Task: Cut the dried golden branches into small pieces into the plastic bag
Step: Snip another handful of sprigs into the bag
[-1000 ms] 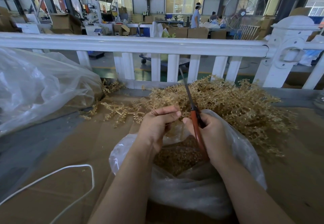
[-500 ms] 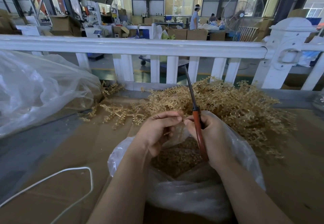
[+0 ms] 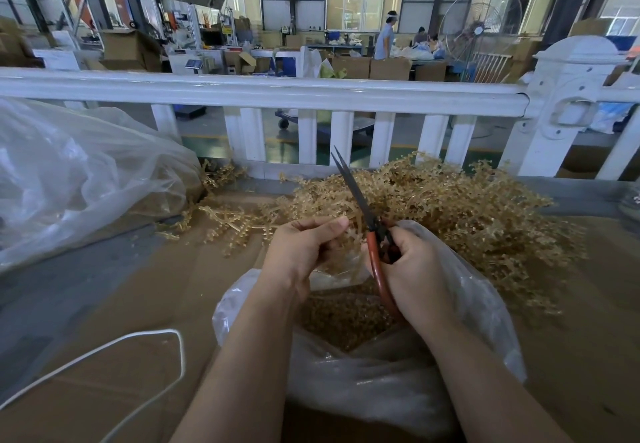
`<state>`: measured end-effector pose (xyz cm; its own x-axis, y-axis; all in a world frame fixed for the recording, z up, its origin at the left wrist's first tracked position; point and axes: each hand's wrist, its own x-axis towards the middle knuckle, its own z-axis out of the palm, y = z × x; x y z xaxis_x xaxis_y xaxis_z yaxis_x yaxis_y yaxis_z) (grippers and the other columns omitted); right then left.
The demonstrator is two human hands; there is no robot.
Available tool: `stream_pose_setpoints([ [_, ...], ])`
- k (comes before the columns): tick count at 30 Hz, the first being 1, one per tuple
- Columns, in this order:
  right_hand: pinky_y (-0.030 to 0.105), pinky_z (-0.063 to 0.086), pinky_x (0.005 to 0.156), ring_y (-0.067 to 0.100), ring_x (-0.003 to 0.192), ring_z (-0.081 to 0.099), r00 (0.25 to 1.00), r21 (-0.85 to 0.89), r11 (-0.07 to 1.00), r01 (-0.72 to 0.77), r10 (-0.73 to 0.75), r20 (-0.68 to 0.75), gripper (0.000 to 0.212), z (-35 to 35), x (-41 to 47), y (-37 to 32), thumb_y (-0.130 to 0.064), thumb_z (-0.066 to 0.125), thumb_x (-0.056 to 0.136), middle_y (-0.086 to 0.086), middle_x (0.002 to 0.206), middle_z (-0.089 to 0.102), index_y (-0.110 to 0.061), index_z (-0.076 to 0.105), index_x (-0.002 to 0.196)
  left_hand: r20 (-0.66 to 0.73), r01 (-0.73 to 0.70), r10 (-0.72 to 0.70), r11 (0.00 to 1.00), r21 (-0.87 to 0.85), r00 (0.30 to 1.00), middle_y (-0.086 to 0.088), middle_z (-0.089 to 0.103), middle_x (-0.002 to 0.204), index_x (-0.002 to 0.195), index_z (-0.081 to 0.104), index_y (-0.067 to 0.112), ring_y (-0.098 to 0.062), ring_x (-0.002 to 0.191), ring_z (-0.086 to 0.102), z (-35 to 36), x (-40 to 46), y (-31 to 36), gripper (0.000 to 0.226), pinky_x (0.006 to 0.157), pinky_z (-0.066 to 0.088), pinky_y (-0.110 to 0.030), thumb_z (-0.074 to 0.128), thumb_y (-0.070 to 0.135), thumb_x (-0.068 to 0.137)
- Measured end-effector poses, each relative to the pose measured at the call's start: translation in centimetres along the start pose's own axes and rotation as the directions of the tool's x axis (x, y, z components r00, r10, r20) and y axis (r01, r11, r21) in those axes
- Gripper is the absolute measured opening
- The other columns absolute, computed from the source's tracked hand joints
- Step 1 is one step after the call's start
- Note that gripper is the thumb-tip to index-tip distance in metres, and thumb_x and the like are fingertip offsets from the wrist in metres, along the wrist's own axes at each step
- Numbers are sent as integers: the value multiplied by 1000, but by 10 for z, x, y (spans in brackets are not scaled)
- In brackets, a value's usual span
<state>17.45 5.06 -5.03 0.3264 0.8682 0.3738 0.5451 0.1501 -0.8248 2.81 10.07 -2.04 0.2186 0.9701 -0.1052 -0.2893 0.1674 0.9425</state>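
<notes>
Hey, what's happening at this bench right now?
A person is snipping dried golden branches into an open plastic bag in front of them. The left hand holds a sprig over the bag's mouth, while the right hand grips red-handled scissors, blades pointing up and away, nearly closed. Cut pieces already lie in the bag, and a big pile of uncut branches lies just beyond it.

Cardboard-covered surface point(image 3: 104, 390) bearing golden branches point(image 3: 467, 210), plastic bag point(image 3: 363, 380), white cord point(image 3: 138, 345), perhaps wire.
</notes>
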Motion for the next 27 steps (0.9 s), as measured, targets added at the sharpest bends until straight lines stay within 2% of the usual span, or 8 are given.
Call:
stream_pose_setpoints([
  [4,25,48,52,7,54,60,1000,-16,1000,-7,7,-25,21,0,2,1,-33,70,91,-5,57,63,-22,66,73,41,-17,20,997,-69,999,-5,69,71,81,75,7,-8,59,57,1,1,-3,2,55,49,-16,76,9,80],
  [7,33,52,56,10,58,61,999,-34,999,-8,6,-52,20,0,2,1,-34,69,92,-4,60,63,-22,67,76,66,-61,65,996,-65,996,-5,71,73,80,76,9,-8,61,58,0,1,-4,4,60,51,-18,74,8,83],
  [12,35,55,59,8,62,63,998,-87,996,-15,9,-65,20,1,1,1,-43,67,92,-6,65,67,-24,70,86,66,-163,167,984,-70,984,-2,66,69,85,74,6,-9,60,55,1,0,-2,4,63,51,-19,70,7,87],
  [15,37,55,58,8,62,61,994,-203,978,40,-60,-95,26,2,-2,1,-46,66,91,-9,63,64,-23,67,79,27,-214,217,974,-80,976,-2,61,66,82,73,7,-10,61,52,0,-1,-1,8,63,50,-19,69,6,89],
  [17,32,52,53,5,58,58,978,-278,954,110,-154,-142,28,1,-4,1,-49,70,87,-11,61,61,-24,64,76,8,-240,242,966,-96,970,-1,59,65,79,72,8,-10,61,51,0,0,-1,13,64,50,-20,67,5,90],
  [20,12,38,49,0,58,54,952,-344,923,169,-244,-184,35,-2,-5,-1,-60,69,80,-16,64,59,-26,61,82,-16,-248,248,961,-125,969,-1,60,66,78,73,9,-10,64,52,0,0,1,14,67,50,-20,67,4,90],
  [23,12,37,55,5,68,56,949,-356,914,196,-268,-166,47,-3,-5,0,-68,64,77,-14,76,61,-22,60,87,-30,-246,245,958,-146,969,1,62,68,76,74,12,-9,65,54,-1,1,1,17,68,50,-20,67,3,88],
  [27,16,35,59,13,76,56,957,-416,885,211,-273,-95,46,-1,-4,6,-62,72,78,-7,81,60,-19,55,85,-2,-281,284,949,-144,959,-1,59,66,75,72,10,-9,65,54,-2,2,0,24,67,50,-19,60,-2,92],
])
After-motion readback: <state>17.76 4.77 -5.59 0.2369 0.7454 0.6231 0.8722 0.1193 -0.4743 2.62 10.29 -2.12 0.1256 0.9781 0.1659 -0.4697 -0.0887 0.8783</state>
